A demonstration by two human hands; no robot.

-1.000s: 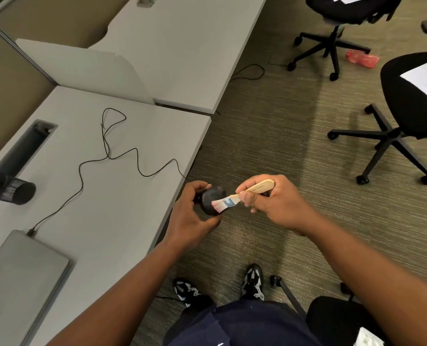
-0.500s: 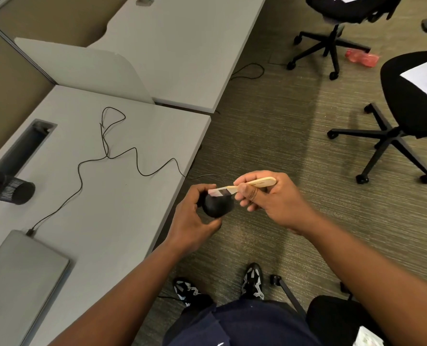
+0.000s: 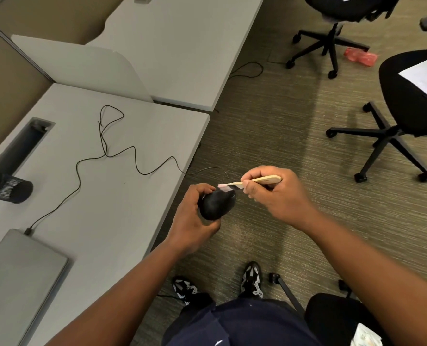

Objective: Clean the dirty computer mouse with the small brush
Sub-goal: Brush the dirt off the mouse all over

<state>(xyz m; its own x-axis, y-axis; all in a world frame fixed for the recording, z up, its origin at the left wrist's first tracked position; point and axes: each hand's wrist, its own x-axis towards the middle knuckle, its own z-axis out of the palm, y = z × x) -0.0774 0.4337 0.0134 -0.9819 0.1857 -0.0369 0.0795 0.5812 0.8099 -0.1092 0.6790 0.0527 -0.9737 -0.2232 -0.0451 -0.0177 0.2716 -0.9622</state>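
My left hand grips a black computer mouse in the air, just off the desk's right edge and above the carpet. My right hand pinches a small brush with a pale wooden handle. Its pinkish bristles touch the top far end of the mouse. The mouse's thin black cable trails from it across the grey desk to a closed grey laptop.
A black mesh cup lies on its side at the desk's left, by a cable slot. A second desk stands behind a divider. Two black office chairs stand on the carpet to the right. My feet are below.
The brush has swept from the mouse's near right side up to its top far end. My left hand has turned the mouse slightly.
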